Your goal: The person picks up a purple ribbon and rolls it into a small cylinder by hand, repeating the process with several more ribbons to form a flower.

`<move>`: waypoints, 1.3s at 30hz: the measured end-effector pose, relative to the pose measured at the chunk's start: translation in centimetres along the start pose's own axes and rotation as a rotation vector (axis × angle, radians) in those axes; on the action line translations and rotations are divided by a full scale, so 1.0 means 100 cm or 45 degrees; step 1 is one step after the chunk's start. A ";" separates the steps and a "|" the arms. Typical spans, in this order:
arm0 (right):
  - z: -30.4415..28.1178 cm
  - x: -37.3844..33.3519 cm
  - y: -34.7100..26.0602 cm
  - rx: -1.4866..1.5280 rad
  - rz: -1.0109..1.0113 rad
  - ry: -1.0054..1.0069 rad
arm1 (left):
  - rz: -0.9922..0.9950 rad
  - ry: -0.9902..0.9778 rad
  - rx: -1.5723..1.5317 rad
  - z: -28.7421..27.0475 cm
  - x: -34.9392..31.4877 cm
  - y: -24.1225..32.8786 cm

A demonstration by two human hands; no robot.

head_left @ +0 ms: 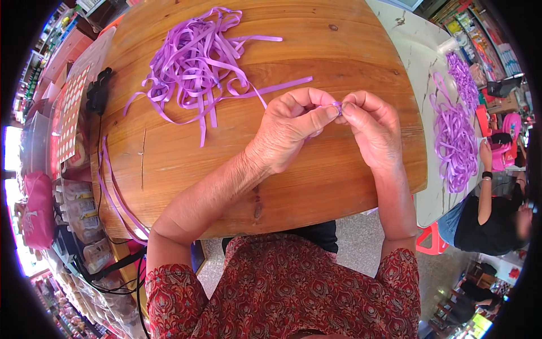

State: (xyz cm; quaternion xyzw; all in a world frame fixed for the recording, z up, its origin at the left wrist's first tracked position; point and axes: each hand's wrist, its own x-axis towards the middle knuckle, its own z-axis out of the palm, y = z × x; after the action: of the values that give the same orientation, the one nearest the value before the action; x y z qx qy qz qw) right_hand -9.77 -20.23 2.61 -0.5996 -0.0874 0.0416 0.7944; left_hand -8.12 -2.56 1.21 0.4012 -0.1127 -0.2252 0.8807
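Note:
Over the wooden table, my left hand (293,121) and my right hand (374,127) meet thumb to thumb. Both pinch a small bunched bit of purple ribbon (338,106) between thumb and fingertips. How the ribbon is folded or knotted there is too small to tell. A strand runs from behind my left hand to a loose, tangled pile of purple ribbon (195,68) at the far left. Several ribbon ends stick out of that pile, one reaching toward my left hand.
Two long ribbon strands (116,186) hang along the left edge of the wooden table (316,198). A white table (427,195) at right bears more purple ribbon heaps (454,141). Beyond it sits a person in black (491,223). Black cables (99,93) and clear plastic boxes (82,209) are at left.

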 end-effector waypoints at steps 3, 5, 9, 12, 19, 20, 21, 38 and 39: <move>-0.001 0.000 -0.001 0.098 0.020 -0.051 | 0.004 -0.059 -0.029 -0.001 0.000 0.000; -0.001 0.000 -0.002 0.217 0.070 -0.068 | -0.033 -0.138 -0.153 -0.003 0.001 0.000; 0.001 -0.001 -0.004 0.236 0.067 -0.058 | -0.094 -0.180 -0.248 -0.003 0.001 0.000; 0.003 -0.002 -0.004 0.219 -0.036 -0.079 | -0.113 -0.169 -0.242 0.000 -0.002 0.001; 0.000 0.000 -0.002 0.053 -0.028 -0.050 | -0.010 0.046 0.140 0.008 -0.004 0.003; 0.000 0.000 -0.001 0.036 -0.027 -0.045 | -0.016 0.062 0.178 0.008 -0.004 0.003; -0.001 0.000 -0.001 0.036 -0.024 -0.046 | -0.023 0.074 0.195 0.007 -0.004 0.004; 0.015 -0.003 0.000 -0.326 -0.403 0.090 | -0.118 -0.109 -0.268 -0.006 0.000 0.001; 0.016 -0.002 -0.001 -0.351 -0.408 0.095 | -0.117 -0.116 -0.264 -0.006 0.001 0.001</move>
State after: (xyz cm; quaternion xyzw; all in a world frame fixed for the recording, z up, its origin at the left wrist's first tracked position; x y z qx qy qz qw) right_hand -10.29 -18.79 3.08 -0.6822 -0.1570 -0.1200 0.7039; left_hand -7.82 -2.14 0.87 0.3020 -0.1102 -0.2936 0.9002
